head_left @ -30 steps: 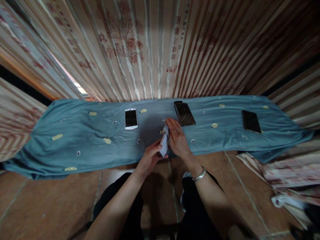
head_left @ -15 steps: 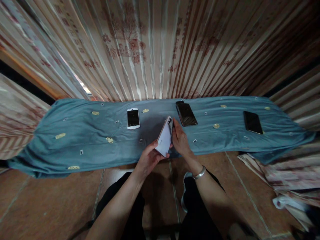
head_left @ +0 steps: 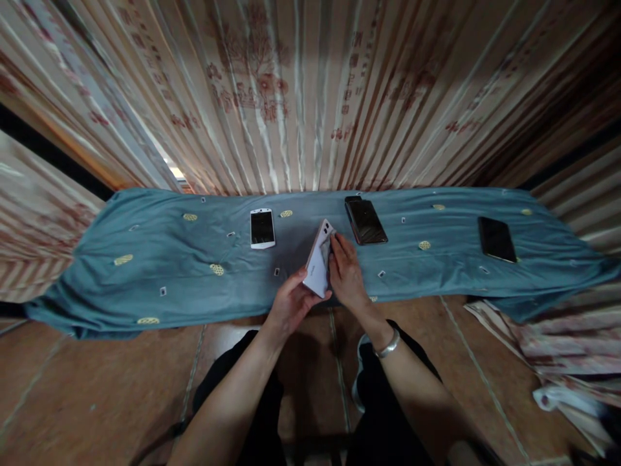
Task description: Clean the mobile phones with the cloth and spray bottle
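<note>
A pale phone (head_left: 316,266) is held, tilted, above the near half of the blue cloth (head_left: 179,278). The left hand (head_left: 291,303) pinches its near end; the right hand (head_left: 347,272) lies along its right side, though from where I stand I cannot tell whether it grips. Beyond lie a white-framed phone (head_left: 262,229), left, and overlapping dark devices (head_left: 369,223), right.

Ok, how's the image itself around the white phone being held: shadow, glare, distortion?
Head view: dim overall, with a bright gap toward the left of the curtain; head view: a soft shadow darkens the blue cloth left of the held phone, whose lettering is too small to read; head view: the silver bracelet glints, and the curtain folds fan outward, suggesting wide-angle distortion.
</note>
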Tool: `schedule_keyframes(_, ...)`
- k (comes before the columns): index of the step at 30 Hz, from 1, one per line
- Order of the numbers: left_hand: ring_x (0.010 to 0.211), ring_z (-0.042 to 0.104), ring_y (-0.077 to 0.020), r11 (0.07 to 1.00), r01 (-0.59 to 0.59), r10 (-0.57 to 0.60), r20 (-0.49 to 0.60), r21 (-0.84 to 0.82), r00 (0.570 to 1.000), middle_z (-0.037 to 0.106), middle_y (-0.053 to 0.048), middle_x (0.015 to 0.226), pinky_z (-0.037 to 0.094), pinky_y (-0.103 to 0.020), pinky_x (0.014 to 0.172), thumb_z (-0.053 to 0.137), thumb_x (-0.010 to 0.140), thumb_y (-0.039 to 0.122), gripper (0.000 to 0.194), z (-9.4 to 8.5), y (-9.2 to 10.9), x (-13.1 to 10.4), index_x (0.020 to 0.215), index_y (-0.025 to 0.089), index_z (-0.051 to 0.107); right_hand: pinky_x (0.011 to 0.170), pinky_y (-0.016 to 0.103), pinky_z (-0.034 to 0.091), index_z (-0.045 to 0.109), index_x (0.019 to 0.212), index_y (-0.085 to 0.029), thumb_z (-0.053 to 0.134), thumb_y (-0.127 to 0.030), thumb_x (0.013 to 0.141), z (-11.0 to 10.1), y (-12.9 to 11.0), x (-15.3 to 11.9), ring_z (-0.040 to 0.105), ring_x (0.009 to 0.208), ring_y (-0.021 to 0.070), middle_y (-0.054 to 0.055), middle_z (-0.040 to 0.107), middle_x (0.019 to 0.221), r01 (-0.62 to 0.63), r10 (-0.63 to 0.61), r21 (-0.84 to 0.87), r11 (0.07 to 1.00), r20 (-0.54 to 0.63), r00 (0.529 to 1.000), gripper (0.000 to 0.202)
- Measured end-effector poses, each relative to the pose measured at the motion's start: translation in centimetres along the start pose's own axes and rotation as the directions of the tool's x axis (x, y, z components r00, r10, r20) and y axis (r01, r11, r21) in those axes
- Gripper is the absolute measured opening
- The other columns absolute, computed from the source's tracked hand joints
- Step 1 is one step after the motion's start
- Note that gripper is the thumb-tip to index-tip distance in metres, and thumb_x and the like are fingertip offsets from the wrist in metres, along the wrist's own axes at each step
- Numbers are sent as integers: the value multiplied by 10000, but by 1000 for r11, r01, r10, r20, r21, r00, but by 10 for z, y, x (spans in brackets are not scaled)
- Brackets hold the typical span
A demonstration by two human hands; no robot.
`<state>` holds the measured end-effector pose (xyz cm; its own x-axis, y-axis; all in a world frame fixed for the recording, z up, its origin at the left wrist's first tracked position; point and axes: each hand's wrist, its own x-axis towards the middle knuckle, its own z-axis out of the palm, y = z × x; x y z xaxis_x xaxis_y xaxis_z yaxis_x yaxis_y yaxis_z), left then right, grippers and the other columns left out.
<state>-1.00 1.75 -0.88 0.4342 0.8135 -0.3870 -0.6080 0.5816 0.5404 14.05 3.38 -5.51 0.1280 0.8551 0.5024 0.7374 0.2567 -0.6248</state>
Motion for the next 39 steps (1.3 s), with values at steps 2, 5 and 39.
schedule_keyframes(2,835,675,-202,1000,-5,5,-1,-6,1000,735,-63,920,570,-404,837,628,801,245,241,-1,0,1,1002,146,715,1194,520,358,457,1482,-161,331,-259,1009,-2,-8,-4,400,1442,255,147,494,1506,43,-44,22,999,24,999,499)
schedule_keyframes(5,821,668,-192,1000,-19,19,0,11,1000,731,-48,898,555,-379,830,646,790,261,226,-2,-1,3,980,163,722,1197,513,362,429,1505,-200,347,-242,1008,-7,-19,-7,411,1436,248,127,484,1518,103,-106,59,993,51,993,505)
schedule_keyframes(39,1134,660,-202,987,-124,115,-96,-98,989,746,-42,1001,513,-317,975,535,945,399,276,13,-6,-19,1029,184,686,1148,501,412,578,1332,-203,395,-261,998,-32,-75,-19,506,1346,244,133,585,1405,234,-259,166,958,148,954,385)
